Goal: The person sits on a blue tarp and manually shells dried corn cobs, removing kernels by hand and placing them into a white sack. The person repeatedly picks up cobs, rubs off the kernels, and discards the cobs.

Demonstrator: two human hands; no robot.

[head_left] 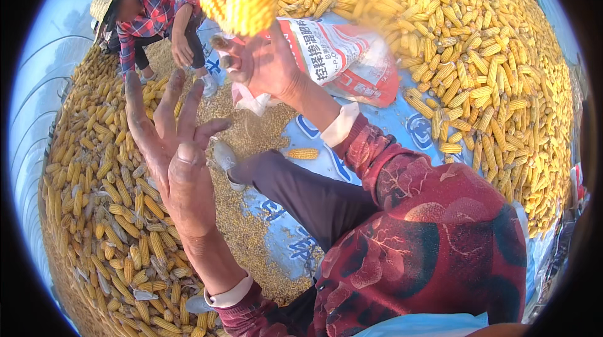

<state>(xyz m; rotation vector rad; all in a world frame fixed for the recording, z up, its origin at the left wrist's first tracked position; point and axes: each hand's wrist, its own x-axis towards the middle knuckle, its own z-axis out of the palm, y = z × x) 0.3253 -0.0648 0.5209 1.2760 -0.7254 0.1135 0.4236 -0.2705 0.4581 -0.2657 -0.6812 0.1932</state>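
A blurred corn cob (242,4) lies roughly crosswise just above the half-curled, empty right hand (260,60); left hand (173,142) spread open, empty; the sack's (342,57) contents are hidden

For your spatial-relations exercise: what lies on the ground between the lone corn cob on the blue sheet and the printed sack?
In the head view, between the lone cob and the printed sack lies bare blue sheet, crossed above by the right forearm; the right hand is at the sack.
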